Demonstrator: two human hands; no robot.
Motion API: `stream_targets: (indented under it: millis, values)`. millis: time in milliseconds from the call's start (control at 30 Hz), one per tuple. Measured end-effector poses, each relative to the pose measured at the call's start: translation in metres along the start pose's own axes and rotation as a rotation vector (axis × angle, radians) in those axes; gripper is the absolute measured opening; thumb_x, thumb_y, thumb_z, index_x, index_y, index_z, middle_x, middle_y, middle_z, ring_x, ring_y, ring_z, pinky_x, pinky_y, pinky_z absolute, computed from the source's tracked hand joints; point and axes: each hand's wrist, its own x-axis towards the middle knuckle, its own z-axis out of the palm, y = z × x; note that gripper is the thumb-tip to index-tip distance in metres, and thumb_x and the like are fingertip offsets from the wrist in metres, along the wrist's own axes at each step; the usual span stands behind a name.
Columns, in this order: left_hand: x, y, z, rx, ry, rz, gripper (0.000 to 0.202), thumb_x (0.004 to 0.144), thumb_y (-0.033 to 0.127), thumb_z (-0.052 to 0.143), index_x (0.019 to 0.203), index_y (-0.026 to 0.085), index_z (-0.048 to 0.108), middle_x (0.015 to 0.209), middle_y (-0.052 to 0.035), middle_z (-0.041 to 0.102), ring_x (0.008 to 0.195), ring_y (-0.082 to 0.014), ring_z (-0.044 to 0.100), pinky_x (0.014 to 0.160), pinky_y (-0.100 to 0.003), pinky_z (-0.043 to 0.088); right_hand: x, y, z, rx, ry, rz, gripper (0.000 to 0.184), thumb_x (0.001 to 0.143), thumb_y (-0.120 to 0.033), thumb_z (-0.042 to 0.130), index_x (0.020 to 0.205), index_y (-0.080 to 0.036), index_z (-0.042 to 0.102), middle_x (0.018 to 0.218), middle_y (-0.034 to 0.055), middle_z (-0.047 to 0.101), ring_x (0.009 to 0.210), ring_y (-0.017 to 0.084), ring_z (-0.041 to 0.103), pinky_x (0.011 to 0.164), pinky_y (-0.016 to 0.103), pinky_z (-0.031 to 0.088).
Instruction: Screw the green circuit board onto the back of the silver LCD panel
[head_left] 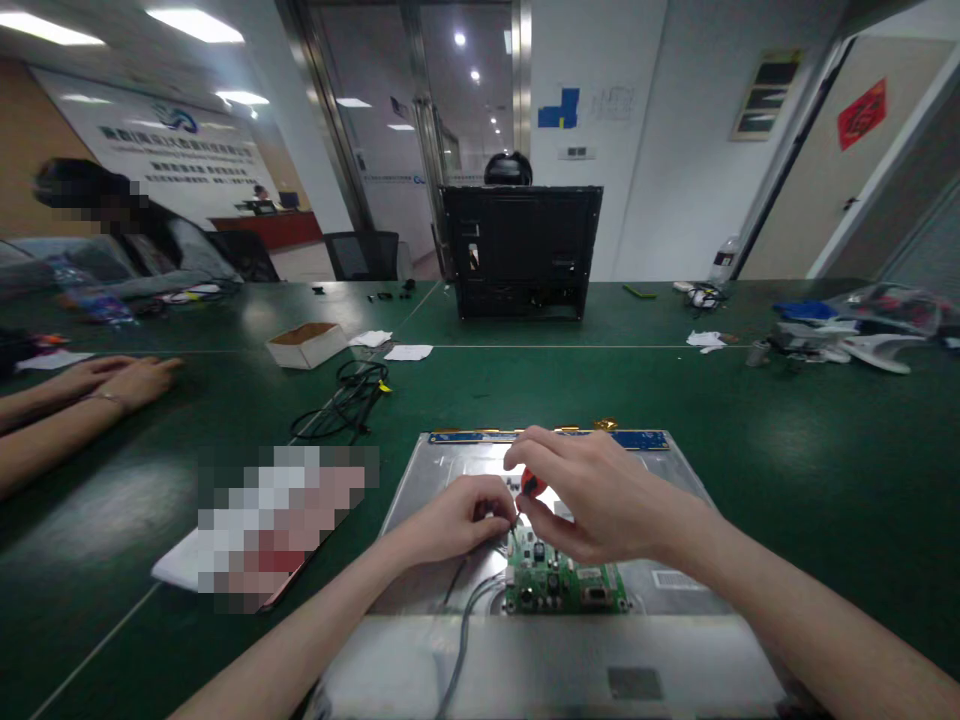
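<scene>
The right hand (pixel 596 490) half-curls round a red tool (pixel 531 484) while the left hand (pixel 461 518) pinches a thin dark piece (pixel 515 523) at the far left corner of the board (pixel 555 580), presumably steadying it.

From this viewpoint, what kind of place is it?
Likely an office room used for electronics work: a circuit board on a metal panel, a large green table, and a logo sign in the background.
</scene>
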Motion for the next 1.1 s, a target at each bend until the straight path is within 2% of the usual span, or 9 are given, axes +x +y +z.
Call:
stream_targets:
  millis: [133,300,467,633,767,833,933,1100]
  values:
    - [-0.0005,-0.0008,0.0003,-0.004,-0.010,-0.019,0.005,0.080,0.017,0.058,0.077,0.016,0.062,0.073,0.0014,0.060,0.066,-0.0135,0.050,0.061,-0.023,0.039,-0.0005,-0.0028,-0.0032,0.022,-0.039,0.031,0.022,0.080,-0.017,0.048,0.101,-0.014,0.051,0.098,0.0064,0.059,0.067,0.013,0.047,0.052,0.027,0.028]
    - [-0.0008,-0.0016,0.0005,-0.005,0.010,-0.007,0.006,0.081,0.018,0.058,0.082,0.016,0.064,0.076,-0.0001,0.062,0.069,-0.0155,0.053,0.065,-0.025,0.041,-0.0005,-0.0021,-0.0005,-0.014,-0.033,0.046,0.016,0.084,-0.016,0.045,0.099,-0.014,0.051,0.094,0.0052,0.061,0.063,0.012,0.046,0.051,0.027,0.026]
    - [-0.0004,-0.0029,0.0002,-0.008,0.010,0.012,0.006,0.078,0.014,0.057,0.080,0.016,0.063,0.077,-0.0002,0.062,0.070,-0.0158,0.054,0.066,-0.025,0.042,0.0007,0.0007,0.0038,-0.091,0.022,0.080,0.017,0.095,-0.030,0.044,0.097,-0.015,0.052,0.085,0.0040,0.064,0.060,0.012,0.048,0.049,0.027,0.021]
    - [0.0000,-0.0004,-0.0001,0.011,0.006,-0.003,0.005,0.077,0.015,0.056,0.073,0.016,0.059,0.067,0.0031,0.054,0.064,-0.0139,0.049,0.061,-0.024,0.038,0.0009,0.0007,0.0039,-0.114,-0.009,0.070,0.024,0.095,-0.038,0.048,0.087,-0.016,0.053,0.074,0.0019,0.064,0.055,0.011,0.046,0.049,0.027,0.018]
    - [0.0000,0.0000,0.0003,-0.020,0.009,0.002,0.005,0.079,0.016,0.056,0.076,0.016,0.060,0.070,0.0024,0.057,0.067,-0.0142,0.051,0.063,-0.024,0.039,0.0005,-0.0013,0.0017,-0.068,-0.017,0.077,0.017,0.093,-0.032,0.046,0.092,-0.016,0.052,0.081,0.0031,0.063,0.059,0.011,0.046,0.050,0.027,0.020]
    - [0.0000,-0.0007,0.0006,-0.031,0.005,-0.004,0.006,0.078,0.014,0.056,0.078,0.016,0.061,0.071,0.0021,0.058,0.065,-0.0136,0.051,0.061,-0.023,0.039,0.0001,-0.0027,0.0001,-0.057,-0.021,0.078,0.012,0.088,-0.026,0.048,0.093,-0.015,0.051,0.084,0.0035,0.062,0.060,0.011,0.044,0.051,0.027,0.022]
    - [-0.0001,-0.0017,0.0009,-0.026,-0.002,-0.014,0.007,0.077,0.013,0.057,0.078,0.016,0.063,0.072,0.0018,0.059,0.064,-0.0132,0.050,0.059,-0.023,0.038,-0.0004,-0.0042,-0.0016,-0.057,-0.044,0.086,0.015,0.081,-0.022,0.050,0.094,-0.015,0.051,0.084,0.0032,0.060,0.059,0.011,0.041,0.051,0.027,0.023]
    - [-0.0001,-0.0029,0.0004,-0.005,0.006,-0.003,0.008,0.078,0.015,0.058,0.082,0.016,0.064,0.078,-0.0010,0.064,0.073,-0.0167,0.055,0.067,-0.026,0.042,-0.0002,-0.0024,0.0013,-0.078,-0.042,0.099,0.014,0.086,-0.022,0.048,0.098,-0.015,0.051,0.086,0.0036,0.062,0.059,0.011,0.043,0.050,0.027,0.021]
